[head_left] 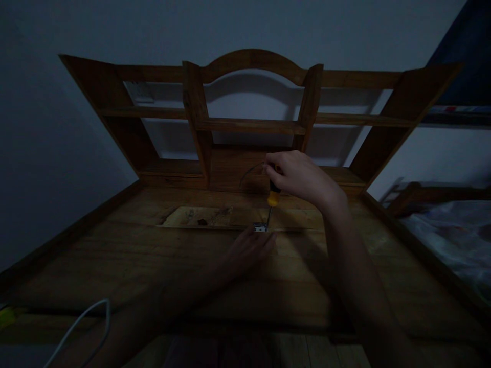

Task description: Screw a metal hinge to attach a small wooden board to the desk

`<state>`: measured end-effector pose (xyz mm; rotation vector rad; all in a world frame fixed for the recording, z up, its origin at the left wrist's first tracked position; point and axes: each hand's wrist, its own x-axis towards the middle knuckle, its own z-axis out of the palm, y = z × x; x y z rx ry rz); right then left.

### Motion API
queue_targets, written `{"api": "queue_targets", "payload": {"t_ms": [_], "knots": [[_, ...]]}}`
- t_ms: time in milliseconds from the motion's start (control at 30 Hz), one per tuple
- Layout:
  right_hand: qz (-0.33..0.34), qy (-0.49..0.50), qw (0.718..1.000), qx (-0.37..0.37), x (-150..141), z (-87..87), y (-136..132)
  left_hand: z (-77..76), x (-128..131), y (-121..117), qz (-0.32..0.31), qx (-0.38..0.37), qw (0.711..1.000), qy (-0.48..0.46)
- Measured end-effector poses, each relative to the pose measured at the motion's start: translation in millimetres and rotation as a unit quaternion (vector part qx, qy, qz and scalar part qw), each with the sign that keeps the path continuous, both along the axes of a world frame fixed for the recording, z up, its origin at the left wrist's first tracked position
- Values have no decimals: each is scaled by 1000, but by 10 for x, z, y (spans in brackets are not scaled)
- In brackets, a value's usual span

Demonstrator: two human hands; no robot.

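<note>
My right hand [293, 171] is closed around the handle of a screwdriver [273, 198], which is black and yellow. Its thin shaft points down and its tip meets a small silvery piece with holes [260, 228] on the wooden desktop. My left hand [253, 246] rests low on the desk, with fingers pinching that piece from both sides. A thin dark curved strand [249, 171] sticks out to the left by my right fingers; I cannot tell what it is. The dim light hides the small piece's details.
A wooden shelf unit [251, 125] with an arched top stands at the back of the desk [153, 266]. Behind my left hand lies a pale, worn strip [195, 216] in the desktop. A white cable [88, 309] loops at the lower left. Whitish plastic sheeting [448, 235] is at right.
</note>
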<state>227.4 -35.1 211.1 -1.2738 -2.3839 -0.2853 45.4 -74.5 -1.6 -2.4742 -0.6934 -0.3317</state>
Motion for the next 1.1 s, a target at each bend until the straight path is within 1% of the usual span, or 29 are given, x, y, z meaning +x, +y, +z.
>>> {"api": "queue_targets", "payload": {"t_ms": [100,200,367,467,567,733,900,967,1100], "knots": [[-4,-7,1000,16,3,-9,5,-41,2,30,-2,0,1000,-9],[2,0,1000,20,-1,-23,1,-60,11,27,0,-19,1000,-10],[-11,2,1000,13,-1,-15,-20,-12,38,-95,51,-53,997,15],[-18,8,1000,-22,24,14,-37,30,51,-159,66,-56,996,32],[-1,21,998,-57,53,39,-55,49,64,-165,62,-49,996,41],[37,20,998,-47,58,32,-60,20,65,-111,36,-54,997,49],[42,26,998,-30,38,6,-40,15,51,-102,26,-65,996,52],[47,36,998,-38,34,12,-47,25,47,-100,22,-71,996,55],[35,39,997,-64,30,46,-77,13,39,-74,6,-89,994,59]]}}
